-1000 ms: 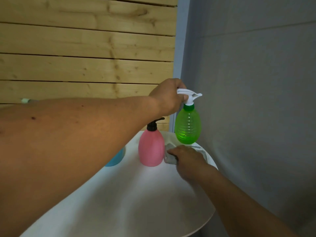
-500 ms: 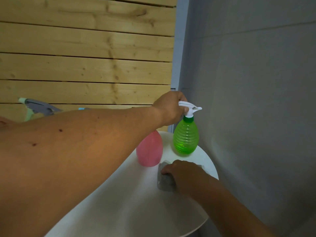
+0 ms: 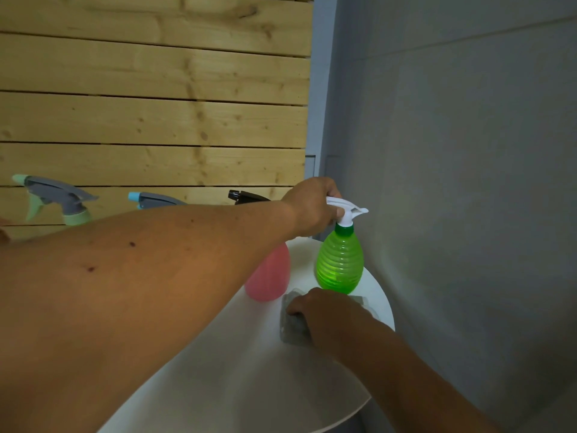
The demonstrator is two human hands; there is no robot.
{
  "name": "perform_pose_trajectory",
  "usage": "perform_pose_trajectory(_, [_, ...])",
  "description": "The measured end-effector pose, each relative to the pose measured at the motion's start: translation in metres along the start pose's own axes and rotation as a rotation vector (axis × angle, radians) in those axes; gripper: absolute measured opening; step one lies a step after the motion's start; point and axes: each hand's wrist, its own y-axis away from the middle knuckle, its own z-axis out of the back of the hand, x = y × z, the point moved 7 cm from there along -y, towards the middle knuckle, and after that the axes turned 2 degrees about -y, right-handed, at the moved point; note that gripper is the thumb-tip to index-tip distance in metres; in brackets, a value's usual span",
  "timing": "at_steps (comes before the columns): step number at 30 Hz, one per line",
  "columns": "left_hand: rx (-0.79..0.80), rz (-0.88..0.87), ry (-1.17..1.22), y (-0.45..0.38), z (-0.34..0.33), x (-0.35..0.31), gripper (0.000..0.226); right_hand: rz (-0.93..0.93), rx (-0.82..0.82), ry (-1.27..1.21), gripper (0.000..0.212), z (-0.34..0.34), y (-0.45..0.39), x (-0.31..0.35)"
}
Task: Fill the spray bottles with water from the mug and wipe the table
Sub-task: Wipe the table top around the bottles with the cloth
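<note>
The green spray bottle (image 3: 339,264), a ribbed, translucent teardrop of plastic with a darker green collar and a white trigger head, stands at the far edge of the round white table (image 3: 249,376). The left hand (image 3: 315,207) grips that white head from above, fingers curled round it, with the nozzle poking out to the right of the knuckles. Whether the bottle's base is resting on the table or held just off it cannot be told.

Directly below those fingers and nearer the camera, the right hand (image 3: 324,310) presses down on a grey cloth (image 3: 293,326), fingers bent over its top; the cloth lies flat on the tabletop, its far edge just beside the green bottle's base. Left of the right hand's fingertips stands a smooth, matt pink bottle (image 3: 271,276) with a black pump top, partly hidden behind the left forearm.

Further left, beyond the forearm, two more trigger heads show: a blue-tipped grey sprayer (image 3: 153,200) and a pale-green grey sprayer (image 3: 54,196); their bodies are hidden.

The tabletop is smooth, glossless white with a thin curved rim. Behind it runs a wall of horizontal pine planks (image 3: 156,120), knotty and pale yellow, meeting a plain grey wall (image 3: 452,151) on the right at a grey corner strip.
</note>
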Motion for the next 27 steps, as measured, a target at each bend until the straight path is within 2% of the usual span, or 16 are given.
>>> perform_pose_trajectory(4, [0.022, -0.011, -0.073, -0.001, 0.003, -0.003, 0.016, -0.047, -0.013, -0.015, 0.011, -0.001, 0.002, 0.001])
perform_pose_trajectory(6, [0.042, -0.028, -0.160, 0.000, 0.006, -0.007, 0.022, -0.069, 0.004, -0.050, 0.014, 0.000, 0.002, 0.006])
perform_pose_trajectory(8, [0.081, -0.047, -0.232, 0.005, 0.009, -0.012, 0.039, -0.087, 0.026, -0.074, 0.020, 0.001, 0.002, 0.011])
perform_pose_trajectory(11, [0.126, -0.045, -0.345, 0.016, 0.026, -0.014, 0.078, -0.113, 0.007, -0.038, 0.019, -0.003, 0.000, 0.010])
perform_pose_trajectory(13, [0.161, -0.003, -0.446, 0.023, 0.047, -0.008, 0.086, -0.125, -0.056, 0.009, 0.028, -0.002, -0.001, 0.009])
perform_pose_trajectory(16, [0.276, 0.097, -0.632, 0.033, 0.073, 0.014, 0.079, -0.160, -0.062, -0.005, 0.034, -0.004, 0.001, 0.012])
perform_pose_trajectory(18, [0.329, 0.125, -0.689, 0.039, 0.080, 0.027, 0.063, -0.170, -0.085, 0.019, 0.034, -0.005, 0.002, 0.017])
perform_pose_trajectory(20, [0.303, 0.099, -0.706, 0.042, 0.083, 0.034, 0.040, -0.184, -0.121, 0.060, 0.034, -0.007, 0.001, 0.021])
perform_pose_trajectory(22, [0.254, 0.070, -0.701, 0.042, 0.085, 0.036, 0.027, -0.208, -0.140, 0.104, 0.036, -0.010, -0.001, 0.024])
perform_pose_trajectory(27, [0.232, 0.051, -0.667, 0.043, 0.099, 0.031, 0.025, -0.260, -0.211, 0.167, 0.032, -0.011, -0.011, 0.027])
